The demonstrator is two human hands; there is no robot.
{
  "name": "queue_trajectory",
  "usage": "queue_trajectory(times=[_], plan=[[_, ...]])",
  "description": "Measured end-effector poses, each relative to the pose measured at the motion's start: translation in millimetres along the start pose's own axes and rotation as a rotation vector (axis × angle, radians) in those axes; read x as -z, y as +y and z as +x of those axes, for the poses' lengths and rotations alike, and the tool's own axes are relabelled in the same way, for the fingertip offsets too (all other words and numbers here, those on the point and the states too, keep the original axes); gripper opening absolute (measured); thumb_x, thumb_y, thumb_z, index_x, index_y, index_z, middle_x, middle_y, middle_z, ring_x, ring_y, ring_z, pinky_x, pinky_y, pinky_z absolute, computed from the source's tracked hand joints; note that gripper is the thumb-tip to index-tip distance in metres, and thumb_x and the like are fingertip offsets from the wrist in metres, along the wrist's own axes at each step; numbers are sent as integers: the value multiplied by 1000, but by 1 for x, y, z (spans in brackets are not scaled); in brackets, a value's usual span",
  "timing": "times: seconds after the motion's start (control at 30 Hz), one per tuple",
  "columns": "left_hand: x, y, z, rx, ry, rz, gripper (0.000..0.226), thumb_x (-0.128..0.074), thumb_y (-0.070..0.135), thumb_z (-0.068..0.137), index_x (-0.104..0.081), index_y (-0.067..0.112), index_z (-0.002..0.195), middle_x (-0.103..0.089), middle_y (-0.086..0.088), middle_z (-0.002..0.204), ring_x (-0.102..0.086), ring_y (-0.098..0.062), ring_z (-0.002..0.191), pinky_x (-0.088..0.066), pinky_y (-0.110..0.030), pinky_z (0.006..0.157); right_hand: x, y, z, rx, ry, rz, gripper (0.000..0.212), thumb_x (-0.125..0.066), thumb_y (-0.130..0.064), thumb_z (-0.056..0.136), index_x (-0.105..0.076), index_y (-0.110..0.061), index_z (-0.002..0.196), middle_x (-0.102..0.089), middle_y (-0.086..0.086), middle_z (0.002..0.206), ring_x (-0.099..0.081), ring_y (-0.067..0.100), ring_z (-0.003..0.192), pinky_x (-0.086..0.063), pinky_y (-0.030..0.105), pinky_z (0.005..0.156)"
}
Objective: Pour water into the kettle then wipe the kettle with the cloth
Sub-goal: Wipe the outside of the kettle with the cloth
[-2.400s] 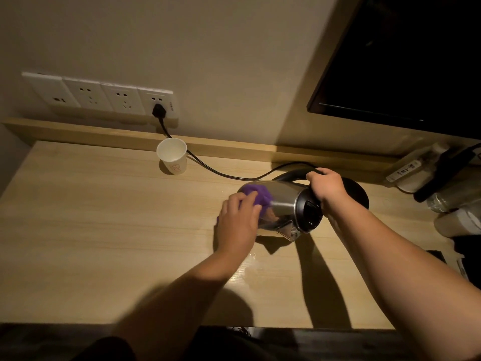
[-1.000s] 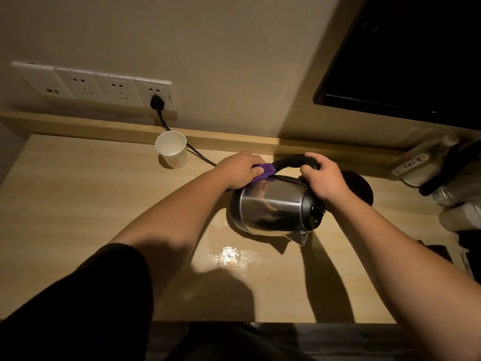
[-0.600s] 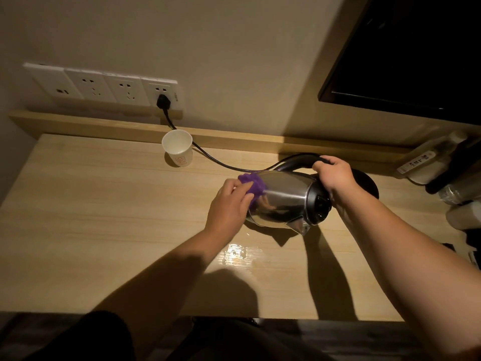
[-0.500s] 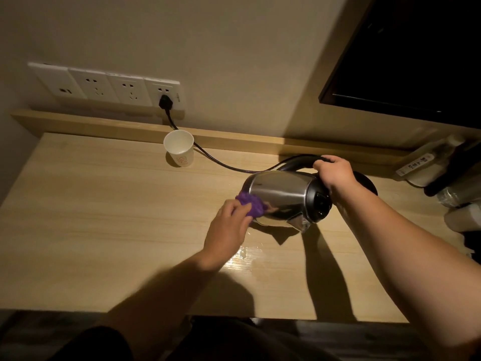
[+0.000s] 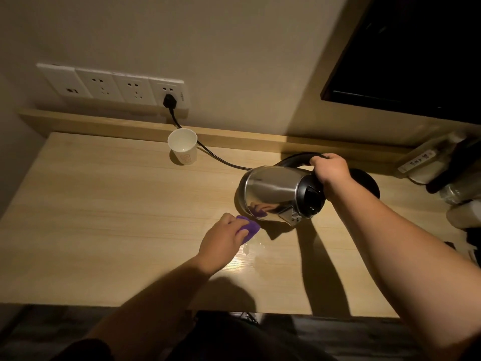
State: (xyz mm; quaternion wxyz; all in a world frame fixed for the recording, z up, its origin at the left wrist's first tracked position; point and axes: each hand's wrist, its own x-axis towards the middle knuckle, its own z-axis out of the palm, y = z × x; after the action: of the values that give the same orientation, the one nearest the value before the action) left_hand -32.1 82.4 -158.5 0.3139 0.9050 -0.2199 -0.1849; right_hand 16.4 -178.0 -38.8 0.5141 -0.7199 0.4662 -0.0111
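A shiny steel kettle (image 5: 273, 190) with a black lid and handle is tipped on its side over the wooden table (image 5: 104, 217), its spout pointing down toward me. My right hand (image 5: 329, 173) grips the black handle at the kettle's far side. My left hand (image 5: 225, 238) holds a small purple cloth (image 5: 250, 229) just below and left of the kettle body, apart from the metal. The cloth shows as a reflection in the steel.
A white paper cup (image 5: 183, 145) stands at the back by the wall. A black cord (image 5: 208, 152) runs from the wall socket (image 5: 169, 100) to the black kettle base (image 5: 367, 181). A small wet patch (image 5: 253, 247) glistens below the cloth. Bottles and items crowd the right edge (image 5: 458, 194).
My left hand has slid the purple cloth down off the kettle's side, toward me and the table. The kettle stays tipped in my right hand.
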Motion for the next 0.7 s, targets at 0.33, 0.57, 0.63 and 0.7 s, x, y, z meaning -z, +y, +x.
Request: queue_trajectory(times=[0.33, 0.57, 0.63, 0.7], plan=[[33, 9, 20, 48, 141, -179, 33, -47, 33, 99, -55, 25, 130, -51, 1, 118, -52, -12, 99, -39, -22, 82, 21, -9, -8, -167, -147, -136, 26, -49, -28, 96, -60, -7, 107, -71, 17, 93, -69, 29, 72, -47, 32, 52], [41, 10, 29, 87, 179, -223, 33, -49, 30, 99, -55, 22, 131, -51, 0, 121, -50, -10, 100, -36, -20, 82, 37, 11, -6, -252, -195, -20, 30, -53, -42, 98, -60, -14, 107, -76, 12, 86, -74, 28, 73, -56, 47, 86], [42, 9, 29, 101, 181, -242, 33, -49, 30, 99, -55, 23, 131, -51, 1, 120, -49, -8, 98, -35, -20, 81, 45, 18, -6, -264, -174, -5, 34, -54, -47, 97, -60, -14, 105, -75, 12, 92, -74, 28, 80, -55, 46, 83], [41, 6, 30, 105, 183, -254, 32, -49, 30, 99, -56, 24, 130, -52, 1, 119, -49, -8, 97, -34, -19, 81, 52, 24, -4, -181, -96, -175, 46, -50, -55, 95, -59, -12, 109, -70, 14, 103, -68, 30, 89, -52, 44, 79]])
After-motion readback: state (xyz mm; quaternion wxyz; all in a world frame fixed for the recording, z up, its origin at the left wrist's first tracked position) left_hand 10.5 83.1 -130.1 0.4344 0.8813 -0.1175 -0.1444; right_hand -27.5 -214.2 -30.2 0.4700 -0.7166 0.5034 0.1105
